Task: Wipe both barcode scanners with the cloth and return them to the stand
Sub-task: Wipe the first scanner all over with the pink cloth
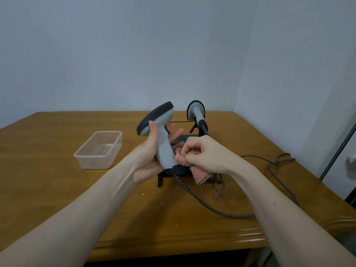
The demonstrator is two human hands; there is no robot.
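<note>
Pale walls met in a corner behind a wooden table (57,143), on which the work was being done. A grey barcode scanner (160,135) was held upright above the table by the left hand (149,151), the thumb laid along the near side of the handle and the fingers reaching round behind it, so that the dark-rimmed head pointed up and to the left. A pink cloth (187,162) was pinched and bunched in the right hand (204,153) and pressed against the lower part of the handle, just above the dark base from which a coiled cable (181,182) dropped to the table.

A second scanner (195,112) was seated in the black stand (192,132) behind the hands, head uppermost; whether it had been wiped could not be told. A clear plastic container (99,150) lay well to the left, and a few crumbs were scattered on the wood.

The wiping of the held scanner appeared to be the step in hand. It would be done well if the cloth were drawn along the whole handle and up over the head — the window side included — while the scanner was turned in the left hand so that no face was missed. The cable should be kept slack, and the stand left undisturbed — it stood just behind the working hands.
</note>
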